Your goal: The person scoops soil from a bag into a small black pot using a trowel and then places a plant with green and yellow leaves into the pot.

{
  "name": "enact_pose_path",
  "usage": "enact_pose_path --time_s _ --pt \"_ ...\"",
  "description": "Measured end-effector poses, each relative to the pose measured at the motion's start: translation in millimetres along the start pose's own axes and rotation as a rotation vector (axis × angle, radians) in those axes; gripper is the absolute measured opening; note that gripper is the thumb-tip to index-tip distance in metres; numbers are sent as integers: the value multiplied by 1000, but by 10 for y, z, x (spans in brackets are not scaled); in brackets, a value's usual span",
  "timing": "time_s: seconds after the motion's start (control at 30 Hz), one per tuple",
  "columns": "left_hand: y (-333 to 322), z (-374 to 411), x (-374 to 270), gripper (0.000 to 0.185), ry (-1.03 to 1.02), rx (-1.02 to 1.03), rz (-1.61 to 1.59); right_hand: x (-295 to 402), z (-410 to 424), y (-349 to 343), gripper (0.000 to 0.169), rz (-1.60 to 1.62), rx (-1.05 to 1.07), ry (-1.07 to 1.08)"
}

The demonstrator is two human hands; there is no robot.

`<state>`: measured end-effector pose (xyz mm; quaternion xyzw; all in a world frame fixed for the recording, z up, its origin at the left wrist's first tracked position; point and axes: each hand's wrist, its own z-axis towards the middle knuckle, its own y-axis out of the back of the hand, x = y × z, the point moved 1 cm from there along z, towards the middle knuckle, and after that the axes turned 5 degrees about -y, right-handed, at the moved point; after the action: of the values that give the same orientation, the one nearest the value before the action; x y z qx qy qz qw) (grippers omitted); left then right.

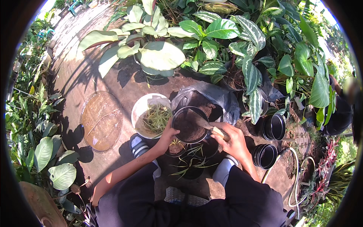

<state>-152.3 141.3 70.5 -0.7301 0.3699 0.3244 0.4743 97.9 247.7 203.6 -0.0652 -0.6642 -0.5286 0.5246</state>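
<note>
My left hand (168,136) grips the left rim of a round black plastic pot (189,141) that holds dark soil. In my right hand (231,139) is the wooden handle of a hand trowel (217,131); its soil-covered blade reaches over the pot. Behind the pot lies an open grey plastic bag (227,99) with soil (208,108) in it. A white bucket (136,113) with cut grassy plants (156,117) stands to the left. Below the held pot, between my feet, are several black pots with small narrow-leaved plants (189,167).
Stacked black pots (274,126) and more nested pots (268,156) lie at the right beside a pale hose (296,170). A round basin of brown water (102,122) is at the left. Large potted foliage (161,55) crowds the far side. A person (337,116) is at the right edge.
</note>
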Motion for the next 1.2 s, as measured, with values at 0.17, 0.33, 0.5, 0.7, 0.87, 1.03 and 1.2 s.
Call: enact_pose_path --time_s 0.17,0.33,0.5,0.7,0.87,1.03,1.2 --pt "56 0 60 92 46 31 7 38 9 -25 35 -27 37 0" --pt "-37 -30 -7 92 62 -26 -40 38 8 99 39 0 -48 -27" --pt "65 -1 9 89 -52 -60 -11 35 -22 262 41 -75 8 -71" --pt "54 -28 -84 78 -204 -185 -112 -210 9 289 40 133 -193 -282" --pt "176 4 -67 61 -262 -285 -187 -1226 83 -68 39 -36 21 -505" --pt "220 -11 -86 69 -280 -283 -219 -1432 419 -599 38 -264 56 -560" --pt "215 25 -26 62 -311 -307 -191 -1475 540 -996 32 -257 43 -475"
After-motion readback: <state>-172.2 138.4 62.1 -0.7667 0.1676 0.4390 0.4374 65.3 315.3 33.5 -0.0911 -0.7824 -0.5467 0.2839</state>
